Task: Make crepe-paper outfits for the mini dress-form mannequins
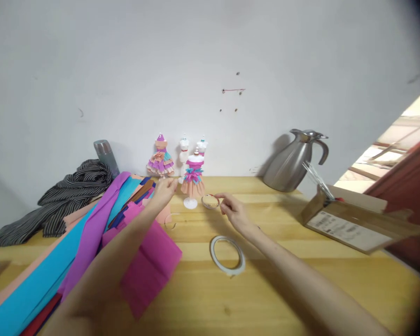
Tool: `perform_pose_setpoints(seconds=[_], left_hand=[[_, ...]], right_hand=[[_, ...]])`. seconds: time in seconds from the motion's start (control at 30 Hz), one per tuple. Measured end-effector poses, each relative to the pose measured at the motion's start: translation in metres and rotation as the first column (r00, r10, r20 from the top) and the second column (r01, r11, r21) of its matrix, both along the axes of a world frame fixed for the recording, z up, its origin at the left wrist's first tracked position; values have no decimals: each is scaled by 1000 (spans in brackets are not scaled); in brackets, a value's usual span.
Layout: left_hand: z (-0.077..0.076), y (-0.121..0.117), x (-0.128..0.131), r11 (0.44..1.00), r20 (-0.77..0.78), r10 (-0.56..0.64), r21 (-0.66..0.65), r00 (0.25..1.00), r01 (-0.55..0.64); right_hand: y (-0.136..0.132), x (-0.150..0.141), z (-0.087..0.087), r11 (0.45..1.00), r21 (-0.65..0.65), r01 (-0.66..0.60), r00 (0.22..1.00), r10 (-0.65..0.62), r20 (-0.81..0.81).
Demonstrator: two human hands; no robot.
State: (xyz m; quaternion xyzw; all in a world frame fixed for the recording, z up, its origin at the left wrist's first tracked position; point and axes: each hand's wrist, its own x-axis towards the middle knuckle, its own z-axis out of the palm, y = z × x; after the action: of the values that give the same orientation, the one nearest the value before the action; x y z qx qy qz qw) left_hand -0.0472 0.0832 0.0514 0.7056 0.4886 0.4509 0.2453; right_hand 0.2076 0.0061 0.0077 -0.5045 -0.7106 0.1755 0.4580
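Right hand pinched thin hoop. Dressed mannequin stood between hands. Left hand curled beside mannequin; couldn't tell whether it gripped anything. Tape roll lay nearer body than right hand.

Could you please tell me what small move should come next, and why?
Perhaps the right hand should ease the small ring slightly away from the peach-skirted dress form, because the hand is at the ring's far edge and the ring sits close beside the skirt, which it might brush.
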Motion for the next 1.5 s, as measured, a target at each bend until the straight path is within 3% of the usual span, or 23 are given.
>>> perform_pose_setpoints(seconds=[0.1, 0.23, 0.37, 0.5, 0.67, 0.77, 1.0, 1.23, 1.5], left_hand=[[-5, -25, 8, 999, -77, -1, -32, 997, -1], [-25, -67, 15, 996, -178, -30, -85, 983, 15], [-53, -101, 19, 999, -453, -48, -35, 890, 37], [-75, -118, 22, 992, -612, -94, 10, 786, 126], [-85, -122, 27, 950, -832, -48, 134, 553, 284], [-86, -122, 29, 933, -870, -16, 164, 492, 319], [-88, -121, 31, 930, -870, -33, 153, 492, 334], [-89, -119, 30, 931, -860, -46, 147, 509, 333], [-89, -119, 29, 936, -873, -76, 103, 481, 335]], right_hand=[[-12, -13, -8, 1000, -3, 4, 997, -4, 78], [-26, -22, -19, 1000, 12, 11, 994, -12, 106], [-34, -19, -37, 995, 101, 8, 991, -21, 129], [-40, -15, -50, 965, 208, -158, 934, 77, 349], [-48, -19, -52, 954, 242, -175, 905, 59, 421], [-52, -22, -52, 945, 234, -230, 862, 86, 499], [-52, -18, -41, 895, 204, -398, 764, 200, 614], [-40, -7, -41, 961, 223, -165, 794, -5, 608], [-40, -4, -41, 945, 209, -250, 799, 80, 596]])
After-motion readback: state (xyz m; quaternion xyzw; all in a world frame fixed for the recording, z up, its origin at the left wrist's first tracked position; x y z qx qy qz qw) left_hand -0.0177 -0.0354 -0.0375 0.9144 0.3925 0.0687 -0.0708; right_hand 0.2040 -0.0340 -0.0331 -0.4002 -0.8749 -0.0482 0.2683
